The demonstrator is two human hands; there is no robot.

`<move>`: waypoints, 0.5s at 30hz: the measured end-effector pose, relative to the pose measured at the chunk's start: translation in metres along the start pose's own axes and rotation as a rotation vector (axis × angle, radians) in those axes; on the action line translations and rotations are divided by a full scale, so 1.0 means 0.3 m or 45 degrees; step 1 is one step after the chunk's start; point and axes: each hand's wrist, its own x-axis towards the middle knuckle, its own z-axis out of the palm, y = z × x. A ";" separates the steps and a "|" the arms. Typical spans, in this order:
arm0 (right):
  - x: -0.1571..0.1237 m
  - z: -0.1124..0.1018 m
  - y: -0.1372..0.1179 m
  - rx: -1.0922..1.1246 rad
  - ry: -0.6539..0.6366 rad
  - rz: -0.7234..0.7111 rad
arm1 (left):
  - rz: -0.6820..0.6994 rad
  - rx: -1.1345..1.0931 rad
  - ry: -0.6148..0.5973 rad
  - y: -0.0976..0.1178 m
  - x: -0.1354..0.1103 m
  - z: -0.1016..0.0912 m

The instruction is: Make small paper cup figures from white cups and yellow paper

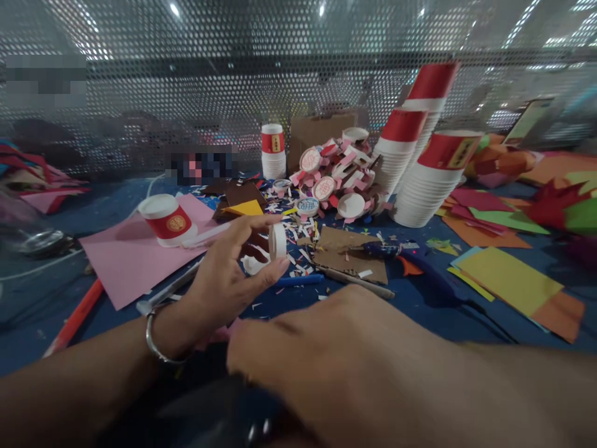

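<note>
My left hand (228,267), with a silver bangle at its wrist, pinches a short white paper ring (278,241), like a cut-off cup end, on edge between thumb and fingers. My right hand (345,354) is near the camera, blurred and curled, its back toward me. Its fingers are mostly hidden, and I cannot see what they hold. Some pink paper (217,336) shows beside its fingertips, low between the hands. Behind the left hand a red and white paper cup (168,219) stands upside down on a pink sheet (121,261).
Stacked paper cups (422,186) stand at the back right beside a heap of cut cup ends with pink tabs (326,177). A glue gun (420,264) lies by cardboard (345,249). Coloured paper (513,280) lies right, a red stick (77,317) left. Scraps litter the blue table.
</note>
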 end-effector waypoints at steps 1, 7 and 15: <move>0.013 -0.036 -0.026 0.026 -0.032 0.008 | -0.018 -0.045 0.006 -0.005 -0.001 -0.003; 0.096 -0.123 0.015 0.158 0.062 0.179 | -0.116 -0.174 0.001 -0.018 -0.003 -0.029; 0.113 -0.108 0.123 0.131 0.113 0.316 | -0.161 -0.249 -0.003 -0.010 -0.009 -0.031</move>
